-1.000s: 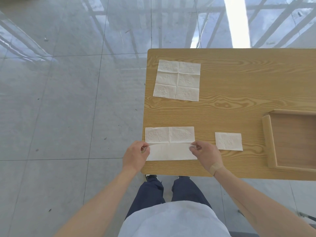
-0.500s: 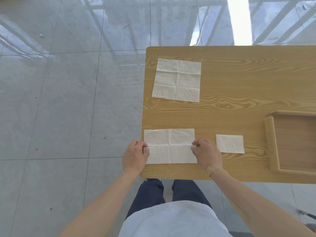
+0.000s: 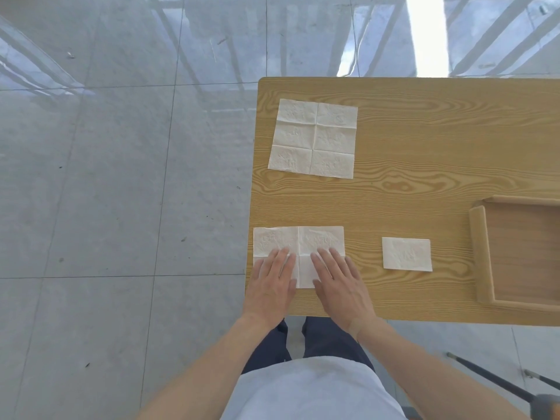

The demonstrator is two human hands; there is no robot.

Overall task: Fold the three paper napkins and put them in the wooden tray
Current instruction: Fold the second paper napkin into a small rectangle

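Three white paper napkins lie on the wooden table [image 3: 424, 189]. An unfolded napkin [image 3: 313, 137] lies flat at the far left. A partly folded napkin [image 3: 298, 242] sits at the near left corner, its near flap laid over. My left hand [image 3: 272, 283] and my right hand [image 3: 339, 283] press flat on that flap, fingers straight, side by side. A small folded napkin [image 3: 406, 254] lies to their right. The wooden tray [image 3: 480, 253] stands at the right edge of view, partly cut off, with nothing visible in it.
The table's left edge and near edge run close to the napkin under my hands. Grey glossy floor tiles [image 3: 121, 177] lie left and beyond. A dark pole [image 3: 500, 377] slants near the bottom right.
My hands let go of the napkin's side edges, where they pinched the flap, and moved inward to lie flat on the folded flap. The camera shifted slightly.
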